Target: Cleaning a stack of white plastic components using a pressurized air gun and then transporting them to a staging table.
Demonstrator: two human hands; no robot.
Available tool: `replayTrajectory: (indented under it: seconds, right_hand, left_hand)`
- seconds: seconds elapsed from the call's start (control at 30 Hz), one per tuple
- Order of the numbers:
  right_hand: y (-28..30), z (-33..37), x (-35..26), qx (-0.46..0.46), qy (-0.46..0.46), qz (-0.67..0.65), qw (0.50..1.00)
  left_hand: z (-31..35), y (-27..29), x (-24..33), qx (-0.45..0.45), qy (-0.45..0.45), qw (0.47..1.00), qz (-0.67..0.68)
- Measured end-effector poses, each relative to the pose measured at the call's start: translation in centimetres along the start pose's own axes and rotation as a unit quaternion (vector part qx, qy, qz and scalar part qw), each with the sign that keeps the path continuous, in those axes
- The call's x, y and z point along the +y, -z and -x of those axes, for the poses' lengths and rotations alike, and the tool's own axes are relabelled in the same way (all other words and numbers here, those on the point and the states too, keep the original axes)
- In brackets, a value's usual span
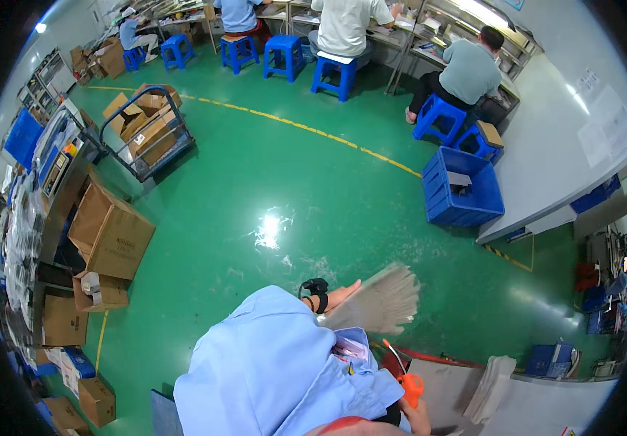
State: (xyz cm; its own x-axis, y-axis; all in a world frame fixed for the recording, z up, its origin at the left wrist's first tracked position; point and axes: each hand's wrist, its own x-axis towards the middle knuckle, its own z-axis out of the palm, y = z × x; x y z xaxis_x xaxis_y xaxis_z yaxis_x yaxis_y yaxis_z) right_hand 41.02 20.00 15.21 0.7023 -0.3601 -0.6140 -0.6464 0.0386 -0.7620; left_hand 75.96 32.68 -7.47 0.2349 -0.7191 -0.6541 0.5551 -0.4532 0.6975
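Note:
My left hand [339, 297], with a black device [316, 286] strapped to its wrist, holds a fanned stack of thin, translucent greyish sheets [380, 299] by its left side. The stack's loose edges spread to the right, and part of my grip is hidden behind it. Low in the picture, my right hand [417, 417] is closed on an orange tool [411, 389] with a thin bent shaft and a red-orange tip. Its exact kind is unclear. My light blue sleeve and jacket cover much of the space between the hands.
Beside my right hand stands a light-coloured surface with a pale cloth-like bundle [491, 389]. A blue crate [463, 187] sits ahead on the right. Cardboard boxes [115, 231] and a loaded trolley [146, 134] are on the left. Several people sit on blue stools [282, 58] at far benches.

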Motion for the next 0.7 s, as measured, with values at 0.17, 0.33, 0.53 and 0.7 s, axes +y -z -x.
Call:
replayTrajectory:
  seconds: [0.17, 0.33, 0.53, 0.7]
  right_hand:
    - [-0.1, 0.1, 0.0, -0.003, 0.002, 0.000, 1.000]
    - [-0.1, 0.4, 0.2, -0.005, 0.001, -0.001, 1.000]
    - [0.2, 0.9, 0.9, -0.013, 0.006, 0.013, 1.000]
    - [-1.2, 1.8, 0.6, 0.014, 0.019, -0.059, 0.998]
  left_hand:
    - [1.0, -0.3, 0.7, 0.015, 0.003, 0.999, 0.038]
    - [-1.2, 0.0, -0.8, 0.011, -0.014, 1.000, 0.010]
    - [-1.4, -0.3, -1.2, 0.007, -0.001, 1.000, 0.003]
    - [-2.4, 0.3, -2.5, -0.027, 0.014, 0.999, 0.020]
